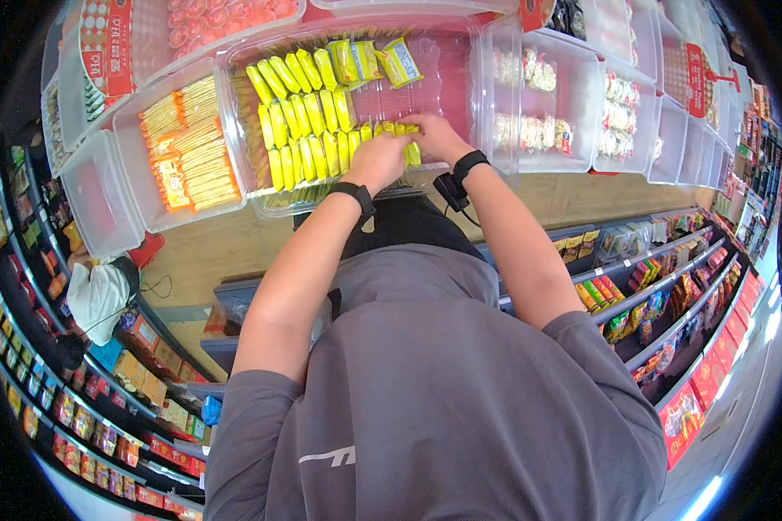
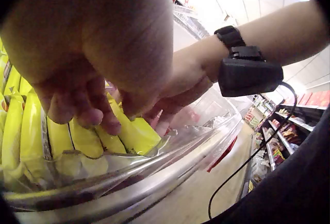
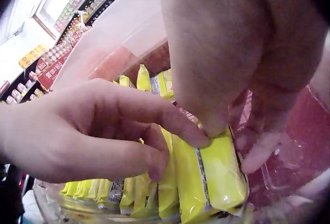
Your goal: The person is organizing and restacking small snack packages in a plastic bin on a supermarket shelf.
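Slim yellow snack packets point(image 1: 302, 115) stand on edge in rows inside a clear plastic bin point(image 1: 447, 65). My right hand point(image 1: 441, 139) is at the near end of the front row. In the right wrist view its fingers and thumb straddle the end packet point(image 3: 224, 175), pinching it. My left hand point(image 1: 381, 163) lies over the same row, its index fingertip on top of the packets right beside the right hand's fingers. In the left wrist view the left fingers point(image 2: 85, 113) bend loosely over the packet tops. A few yellow packets point(image 1: 365, 62) lie flat at the back.
Left of the bin, a tub point(image 1: 130, 139) holds orange-wrapped sticks. To the right, tubs point(image 1: 573, 78) hold white-wrapped snacks. Pink-red candies point(image 1: 217, 22) fill a tub behind. Stocked shelves point(image 1: 660, 295) run along both sides. A dark cable point(image 2: 247, 159) hangs from the right wrist camera.
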